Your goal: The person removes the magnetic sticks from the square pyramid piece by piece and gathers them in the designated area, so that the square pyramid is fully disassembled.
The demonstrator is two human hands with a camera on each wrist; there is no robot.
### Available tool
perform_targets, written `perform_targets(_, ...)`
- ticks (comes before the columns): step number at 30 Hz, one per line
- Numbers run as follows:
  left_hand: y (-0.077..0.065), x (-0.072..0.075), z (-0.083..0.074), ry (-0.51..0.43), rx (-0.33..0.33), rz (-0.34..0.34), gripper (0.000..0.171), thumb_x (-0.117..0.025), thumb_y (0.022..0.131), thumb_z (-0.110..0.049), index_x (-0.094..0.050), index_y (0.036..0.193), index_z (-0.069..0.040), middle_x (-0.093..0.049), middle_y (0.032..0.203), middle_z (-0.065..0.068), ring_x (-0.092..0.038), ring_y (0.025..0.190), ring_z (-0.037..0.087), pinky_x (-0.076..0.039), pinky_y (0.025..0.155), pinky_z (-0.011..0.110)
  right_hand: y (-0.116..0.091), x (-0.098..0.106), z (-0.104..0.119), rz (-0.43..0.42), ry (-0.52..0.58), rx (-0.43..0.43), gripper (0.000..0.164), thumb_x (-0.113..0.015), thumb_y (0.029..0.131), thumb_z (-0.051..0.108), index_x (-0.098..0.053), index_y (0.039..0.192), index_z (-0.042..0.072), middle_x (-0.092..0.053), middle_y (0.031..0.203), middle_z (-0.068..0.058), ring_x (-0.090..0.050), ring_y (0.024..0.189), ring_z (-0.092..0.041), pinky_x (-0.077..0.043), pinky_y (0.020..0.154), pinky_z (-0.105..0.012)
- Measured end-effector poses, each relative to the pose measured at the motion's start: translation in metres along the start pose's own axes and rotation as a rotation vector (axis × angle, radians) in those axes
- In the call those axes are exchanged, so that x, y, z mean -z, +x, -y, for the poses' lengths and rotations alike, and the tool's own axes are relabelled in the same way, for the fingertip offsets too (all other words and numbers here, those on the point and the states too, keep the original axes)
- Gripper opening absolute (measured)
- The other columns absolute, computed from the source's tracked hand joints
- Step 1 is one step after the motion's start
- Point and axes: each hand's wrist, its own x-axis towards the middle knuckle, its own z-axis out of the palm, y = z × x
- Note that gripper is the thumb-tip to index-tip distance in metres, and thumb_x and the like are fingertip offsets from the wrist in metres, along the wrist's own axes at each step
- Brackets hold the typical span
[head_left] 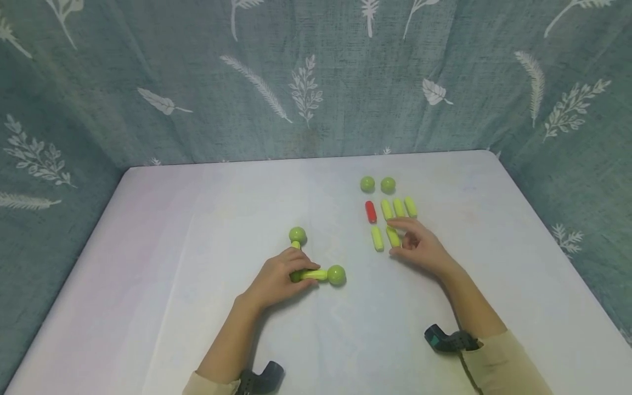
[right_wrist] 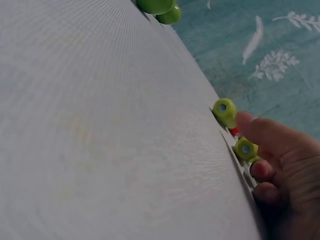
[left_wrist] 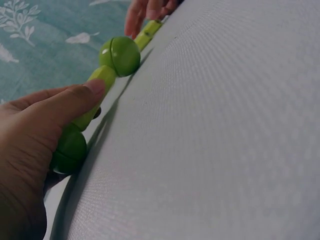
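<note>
My left hand holds a yellow-green ribbed rod between thumb and fingers. A green ball sits at the rod's right end; another green ball, partly under the hand, is at its other end. From there a second short rod leads up to a further green ball. My right hand is at a loose yellow-green rod, thumb and index finger apart around it. The ends of two rods, this near rod among several, show magnetic-looking discs in the right wrist view.
Beyond the right hand lie a red rod and a row of yellow-green rods. One more rod is left of the hand. Two loose green balls sit farther back on the white table. Patterned cloth hangs behind.
</note>
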Motion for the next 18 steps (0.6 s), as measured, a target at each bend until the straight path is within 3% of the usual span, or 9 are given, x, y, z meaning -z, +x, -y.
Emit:
perform_targets(6,0.0,0.0,0.0,-0.009,-0.008,-0.016,0.024,-0.08,0.075,-0.023,-0.072,0.097,-0.016,-0.065,0.09,-0.007,-0.055,0.087,0.007,-0.047,0.07,0.022,0.003,0.002,0.005,0.062,0.014,0.03,0.051,-0.072,0.076,-0.007,-0.054,0.123,-0.007,-0.046,0.133,-0.028,-0.046,0.062,-0.007,-0.041,0.056,-0.015)
perform_targets(14,0.0,0.0,0.0,-0.016,0.0,-0.02,0.024,-0.079,0.076,-0.024,-0.072,0.097,-0.016,-0.064,0.091,-0.008,-0.055,0.088,0.007,-0.047,0.072,0.022,0.004,-0.001,-0.02,0.025,0.016,-0.058,0.05,-0.076,0.078,0.007,-0.059,0.124,0.003,-0.048,0.137,-0.018,-0.048,0.068,-0.006,-0.042,0.058,-0.016)
perform_targets(18,0.0,-0.002,0.001,-0.023,-0.016,-0.038,0.024,-0.079,0.075,-0.023,-0.072,0.097,-0.016,-0.065,0.09,-0.007,-0.055,0.088,0.008,-0.047,0.072,0.023,0.003,-0.001,-0.021,-0.012,0.102,-0.078,0.051,-0.076,0.077,0.005,-0.057,0.125,0.003,-0.049,0.136,-0.014,-0.049,0.067,-0.007,-0.043,0.055,-0.017)
